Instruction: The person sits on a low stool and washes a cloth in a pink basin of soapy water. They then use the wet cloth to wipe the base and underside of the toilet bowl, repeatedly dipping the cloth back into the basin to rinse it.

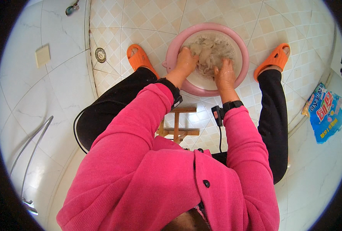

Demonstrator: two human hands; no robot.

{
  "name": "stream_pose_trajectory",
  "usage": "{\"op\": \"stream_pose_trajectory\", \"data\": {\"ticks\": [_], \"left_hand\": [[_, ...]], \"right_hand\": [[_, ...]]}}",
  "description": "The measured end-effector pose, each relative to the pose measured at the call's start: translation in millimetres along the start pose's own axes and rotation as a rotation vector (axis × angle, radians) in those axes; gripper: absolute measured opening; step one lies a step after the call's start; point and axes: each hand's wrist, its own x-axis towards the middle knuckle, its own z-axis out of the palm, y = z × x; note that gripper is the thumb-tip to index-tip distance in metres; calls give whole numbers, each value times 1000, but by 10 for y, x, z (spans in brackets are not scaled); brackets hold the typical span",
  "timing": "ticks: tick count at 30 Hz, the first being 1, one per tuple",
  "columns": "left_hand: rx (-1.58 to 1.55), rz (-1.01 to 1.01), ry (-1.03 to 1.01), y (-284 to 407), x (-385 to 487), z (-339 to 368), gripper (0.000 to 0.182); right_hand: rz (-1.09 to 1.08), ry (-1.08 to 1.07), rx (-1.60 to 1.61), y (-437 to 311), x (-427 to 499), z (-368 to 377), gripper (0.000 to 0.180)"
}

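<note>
A pink plastic basin stands on the tiled floor between my feet, holding cloudy, sudsy water. In it lies a bunched pale grey wet cloth, partly under the foam. My left hand reaches over the basin's left rim, its fingers curled on the cloth's left side. At the cloth's lower right, my right hand has its fingers in the suds against the fabric; whether they grip it is hidden. Both wrists wear black straps with small devices.
Orange clogs are on my feet at either side. Beneath my arms is a small wooden stool. A round floor drain lies left. A blue detergent bag is at the right; a shower hose hangs at the left wall.
</note>
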Motion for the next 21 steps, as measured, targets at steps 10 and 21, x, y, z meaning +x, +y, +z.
{"op": "stream_pose_trajectory", "data": {"ticks": [10, 21], "left_hand": [[203, 389, -68, -130, 118, 204, 36], [-274, 78, -48, 10, 86, 62, 57]], "right_hand": [[-36, -129, 249, 160, 232, 193, 28], [75, -465, 1261, 90, 398, -298, 6]]}}
